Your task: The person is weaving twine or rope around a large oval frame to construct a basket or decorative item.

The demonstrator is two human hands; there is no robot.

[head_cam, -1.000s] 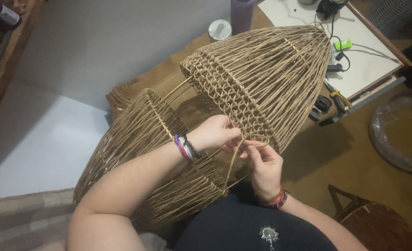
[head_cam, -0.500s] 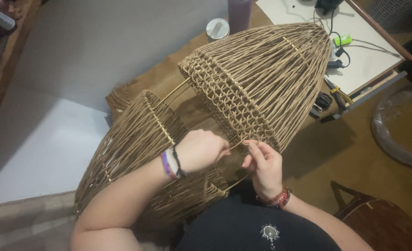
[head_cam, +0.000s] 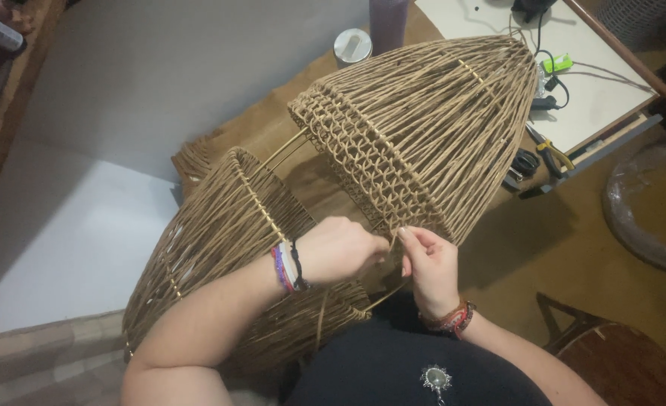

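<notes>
A large woven wicker frame [head_cam: 423, 128] of tan strands on brass-coloured rods rests across my lap, with a domed upper part and a wider lower part [head_cam: 213, 256]. My left hand [head_cam: 340, 249], with bracelets at the wrist, pinches a strand at the lower edge of the dome's lattice band. My right hand [head_cam: 431, 263] grips the same strand [head_cam: 395, 239] just beside it, fingertips nearly touching the left hand. A loose strand end [head_cam: 322, 323] hangs down below my left hand.
A white desk [head_cam: 596, 83] at the upper right carries cables, a green object and pliers [head_cam: 547, 154]. A metal can [head_cam: 352, 45] and a purple cylinder [head_cam: 388, 22] stand beyond the frame. A white board [head_cam: 70, 233] lies left; a dark wooden stool [head_cam: 619, 368] is at lower right.
My left hand has slid down and left, then come back toward the right hand. Both hands still work the strand at the lattice edge; the frame has barely shifted.
</notes>
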